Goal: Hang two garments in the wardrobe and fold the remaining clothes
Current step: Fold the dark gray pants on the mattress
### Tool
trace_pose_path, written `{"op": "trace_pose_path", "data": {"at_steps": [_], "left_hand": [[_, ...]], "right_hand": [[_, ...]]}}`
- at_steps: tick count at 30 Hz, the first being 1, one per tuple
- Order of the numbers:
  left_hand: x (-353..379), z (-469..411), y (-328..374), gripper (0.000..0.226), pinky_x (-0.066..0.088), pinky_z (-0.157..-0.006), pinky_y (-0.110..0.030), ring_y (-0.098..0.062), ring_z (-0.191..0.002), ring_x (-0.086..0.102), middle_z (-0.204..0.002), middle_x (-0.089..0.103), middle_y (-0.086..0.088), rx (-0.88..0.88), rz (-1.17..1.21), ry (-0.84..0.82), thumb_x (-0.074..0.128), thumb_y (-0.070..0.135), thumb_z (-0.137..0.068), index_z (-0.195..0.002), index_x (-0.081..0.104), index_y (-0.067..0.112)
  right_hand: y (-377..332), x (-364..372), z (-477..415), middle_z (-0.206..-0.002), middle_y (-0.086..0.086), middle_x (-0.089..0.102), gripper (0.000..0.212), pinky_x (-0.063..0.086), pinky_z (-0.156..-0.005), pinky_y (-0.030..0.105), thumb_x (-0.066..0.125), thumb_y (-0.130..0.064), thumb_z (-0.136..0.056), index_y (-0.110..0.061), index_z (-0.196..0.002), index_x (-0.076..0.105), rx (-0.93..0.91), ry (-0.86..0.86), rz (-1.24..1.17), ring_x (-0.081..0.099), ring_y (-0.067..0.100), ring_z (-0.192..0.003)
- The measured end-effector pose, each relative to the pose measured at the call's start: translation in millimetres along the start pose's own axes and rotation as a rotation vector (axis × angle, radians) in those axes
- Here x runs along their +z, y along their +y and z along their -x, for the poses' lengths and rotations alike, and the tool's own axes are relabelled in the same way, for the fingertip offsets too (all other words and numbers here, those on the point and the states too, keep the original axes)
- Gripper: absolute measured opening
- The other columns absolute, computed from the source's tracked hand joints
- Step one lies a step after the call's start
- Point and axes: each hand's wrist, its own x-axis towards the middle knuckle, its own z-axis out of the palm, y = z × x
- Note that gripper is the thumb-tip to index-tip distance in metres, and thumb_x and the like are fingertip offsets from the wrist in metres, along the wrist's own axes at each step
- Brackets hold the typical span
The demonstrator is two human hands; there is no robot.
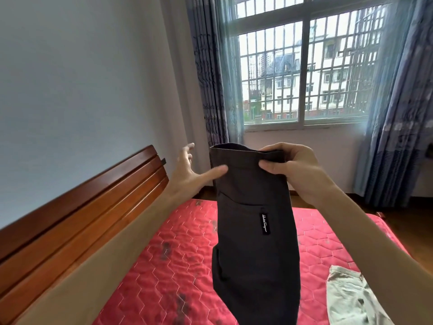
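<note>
Dark grey trousers (255, 231) of smooth, matte woven cloth, held up in the air over the mattress (178, 266), folded lengthwise into one long, narrow panel. Waistband (234, 152) uppermost, a flat stitched band curving open at the top. Below it a slit pocket (243, 204) with a straight edge, and beside that a small black upright label (264, 222) with white script, too fine to read. Lower part hanging past the bottom edge of the view, lightly creased along the left side.

Right hand (289, 165) pinching the waistband's right end, thumb in front, fingers curled over the top edge: a narrow, closed hold on the trousers. Left hand (187, 171) spread wide, fingers straight, thumb tip just touching the cloth below the waistband's left end; holding nothing.

Mattress red, quilted in a hexagon stitch pattern, with dark blotches in places. Near its right side a crumpled beige garment (351, 299), to the right of the trousers and not touching them. Left of the mattress a headboard (82, 207) of glossy reddish-brown wood in long horizontal slats, with a tan strip (93, 266) between the two. Behind, a plain pale wall (82, 78), a barred window (304, 66), and blue patterned curtains (210, 78) gathered at both sides.
</note>
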Motion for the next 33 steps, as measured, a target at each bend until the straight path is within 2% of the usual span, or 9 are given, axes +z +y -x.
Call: {"op": "trace_pose_path", "data": {"at_steps": [3, 6, 11, 15, 19, 22, 28, 31, 33], "left_hand": [[11, -8, -12, 0.124, 0.052, -0.095, -0.029, -0.016, -0.127, 0.056, -0.147, 0.050, -0.003, -0.132, 0.267, -0.314, 0.091, 0.051, -0.059, -0.156, 0.019, 0.025], [26, -10, -15, 0.086, 0.050, -0.104, -0.047, -0.022, -0.118, 0.065, -0.128, 0.069, -0.005, -0.124, 0.403, -0.436, 0.089, 0.036, -0.063, -0.137, 0.054, 0.011], [31, -13, -8, 0.056, 0.054, -0.099, -0.041, -0.021, -0.110, 0.070, -0.118, 0.074, -0.005, -0.076, 0.452, -0.332, 0.086, 0.014, -0.069, -0.122, 0.067, 0.009], [25, -18, -11, 0.037, 0.056, -0.094, -0.035, -0.020, -0.107, 0.071, -0.113, 0.075, -0.004, -0.072, 0.411, -0.278, 0.081, 0.008, -0.078, -0.114, 0.071, 0.010], [5, -18, -26, 0.032, 0.055, -0.095, -0.033, -0.017, -0.106, 0.071, -0.110, 0.076, 0.001, -0.070, 0.302, -0.236, 0.081, 0.009, -0.079, -0.109, 0.073, 0.014], [-26, -32, -44, 0.037, 0.057, -0.094, -0.036, -0.015, -0.102, 0.072, -0.106, 0.077, 0.001, -0.051, 0.101, -0.173, 0.087, 0.017, -0.073, -0.108, 0.075, 0.013], [-102, -90, -82, 0.035, 0.039, -0.058, -0.028, -0.012, -0.065, 0.056, -0.060, 0.056, 0.012, -0.037, -0.387, 0.032, 0.091, 0.034, -0.066, -0.057, 0.058, 0.028], [-143, -127, -94, 0.029, 0.042, -0.068, -0.027, -0.019, -0.079, 0.063, -0.071, 0.065, 0.003, -0.017, -0.438, 0.134, 0.090, 0.034, -0.067, -0.082, 0.075, 0.015], [-171, -149, -93, 0.048, 0.046, -0.073, -0.027, -0.022, -0.090, 0.068, -0.084, 0.072, -0.001, 0.019, -0.456, 0.226, 0.091, 0.035, -0.065, -0.105, 0.076, 0.014]], "right_hand": [[0, -8, -1, -0.078, 0.008, 0.073, 0.024, 0.059, -0.064, 0.028, 0.079, 0.001, -0.060, -0.015, -0.077, 0.077, 0.020, -0.073, -0.160, 0.072, 0.021, -0.071], [1, -18, 1, -0.078, 0.010, 0.072, 0.025, 0.060, -0.063, 0.031, 0.079, -0.001, -0.054, -0.013, -0.076, 0.076, 0.047, -0.164, -0.294, 0.072, 0.022, -0.069], [0, -47, 1, -0.087, 0.011, 0.073, 0.028, 0.061, -0.065, 0.034, 0.075, 0.003, -0.069, -0.007, -0.095, 0.073, 0.124, -0.119, -0.173, 0.072, 0.023, -0.076], [11, -61, -17, -0.097, 0.004, 0.078, 0.017, 0.053, -0.076, 0.013, 0.077, -0.019, -0.084, -0.010, -0.098, 0.077, 0.122, -0.067, 0.277, 0.070, 0.006, -0.087], [27, -46, -51, -0.068, -0.003, 0.070, 0.019, 0.044, -0.063, 0.013, 0.075, -0.033, -0.086, -0.014, -0.083, 0.078, 0.182, -0.093, 0.569, 0.058, 0.002, -0.060], [47, -15, -83, -0.053, -0.003, 0.051, 0.024, 0.041, -0.047, 0.014, 0.074, -0.024, -0.089, -0.004, -0.075, 0.070, 0.215, -0.117, 0.570, 0.049, 0.007, -0.044], [84, 82, -169, -0.088, 0.019, 0.075, 0.010, 0.061, -0.077, 0.029, 0.072, -0.014, -0.090, -0.005, -0.087, 0.074, 0.111, -0.101, 0.570, 0.076, 0.029, -0.078], [86, 130, -214, -0.090, 0.020, 0.074, 0.007, 0.060, -0.084, 0.036, 0.071, -0.010, -0.090, -0.004, -0.087, 0.073, 0.023, -0.061, 0.539, 0.076, 0.030, -0.082], [80, 156, -243, -0.085, 0.015, 0.067, 0.008, 0.061, -0.082, 0.034, 0.070, -0.007, -0.091, -0.006, -0.083, 0.072, -0.035, -0.048, 0.486, 0.074, 0.028, -0.081]]}}
